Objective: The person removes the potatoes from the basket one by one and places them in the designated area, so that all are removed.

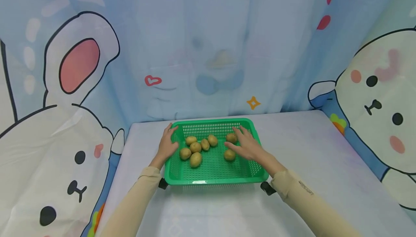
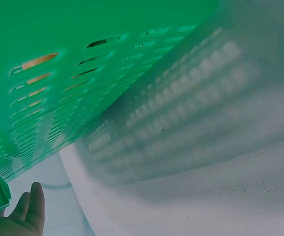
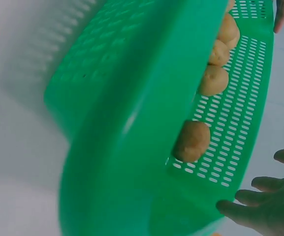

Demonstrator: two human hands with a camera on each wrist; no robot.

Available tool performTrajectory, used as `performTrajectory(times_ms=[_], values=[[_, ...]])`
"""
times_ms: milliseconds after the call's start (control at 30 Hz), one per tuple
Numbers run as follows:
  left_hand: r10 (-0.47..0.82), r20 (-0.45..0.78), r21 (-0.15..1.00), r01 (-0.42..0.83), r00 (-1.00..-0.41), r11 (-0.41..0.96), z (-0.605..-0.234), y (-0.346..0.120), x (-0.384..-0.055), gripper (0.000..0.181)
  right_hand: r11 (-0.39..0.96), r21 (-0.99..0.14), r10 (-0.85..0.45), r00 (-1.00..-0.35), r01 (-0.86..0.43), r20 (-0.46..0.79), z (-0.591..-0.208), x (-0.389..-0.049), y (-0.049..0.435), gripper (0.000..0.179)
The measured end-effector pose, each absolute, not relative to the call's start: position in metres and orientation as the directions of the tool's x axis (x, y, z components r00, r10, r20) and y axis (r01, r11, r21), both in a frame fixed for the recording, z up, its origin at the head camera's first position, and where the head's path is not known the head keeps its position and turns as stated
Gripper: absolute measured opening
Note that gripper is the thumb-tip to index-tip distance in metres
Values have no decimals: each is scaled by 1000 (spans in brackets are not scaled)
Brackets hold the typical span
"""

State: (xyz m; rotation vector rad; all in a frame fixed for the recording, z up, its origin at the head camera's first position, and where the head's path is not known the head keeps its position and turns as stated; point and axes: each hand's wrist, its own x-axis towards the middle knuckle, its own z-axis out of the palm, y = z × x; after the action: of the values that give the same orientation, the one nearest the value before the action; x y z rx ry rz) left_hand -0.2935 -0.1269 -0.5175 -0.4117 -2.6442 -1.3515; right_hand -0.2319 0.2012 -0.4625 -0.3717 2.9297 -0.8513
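A green plastic basket (image 1: 214, 182) with slotted walls stands on the table with several potatoes (image 1: 195, 160) grouped in its left half. Two more potatoes, one nearer (image 1: 229, 155) and one farther back (image 1: 231, 138), lie toward the right. My left hand (image 1: 167, 145) is at the basket's left rim, its fingers extended beside the wall in the left wrist view. Over the right side of the basket, my right hand (image 1: 246, 146) spreads its fingers and overlaps the farther potato in the head view. The right wrist view shows those fingers (image 3: 247, 211) apart, near the rim, holding nothing.
A pale cloth covers the table (image 1: 302, 150) on both sides of the basket. Behind it hangs a blue curtain (image 1: 208, 49) with cartoon prints. Dark straps (image 1: 268, 188) show at both wrists, by the basket's front corners.
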Motion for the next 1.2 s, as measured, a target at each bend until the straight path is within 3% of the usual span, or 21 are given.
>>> performTrajectory(times_ms=[267, 667, 933, 1200], values=[[162, 245, 807, 293, -956, 513, -520, -131, -295, 71, 713, -682, -257, -965, -160, -42, -472, -248, 193, 74], [138, 243, 826, 280, -960, 490, -520, -132, -294, 69, 644, -758, -113, -967, 105, -230, -491, -255, 181, 69], [127, 230, 838, 263, -965, 479, -520, -131, -294, 68, 617, -776, -80, -970, 131, -228, -505, -257, 178, 70], [131, 203, 847, 242, -970, 473, -520, -129, -294, 67, 639, -758, -15, -983, 132, -184, -517, -255, 177, 53]])
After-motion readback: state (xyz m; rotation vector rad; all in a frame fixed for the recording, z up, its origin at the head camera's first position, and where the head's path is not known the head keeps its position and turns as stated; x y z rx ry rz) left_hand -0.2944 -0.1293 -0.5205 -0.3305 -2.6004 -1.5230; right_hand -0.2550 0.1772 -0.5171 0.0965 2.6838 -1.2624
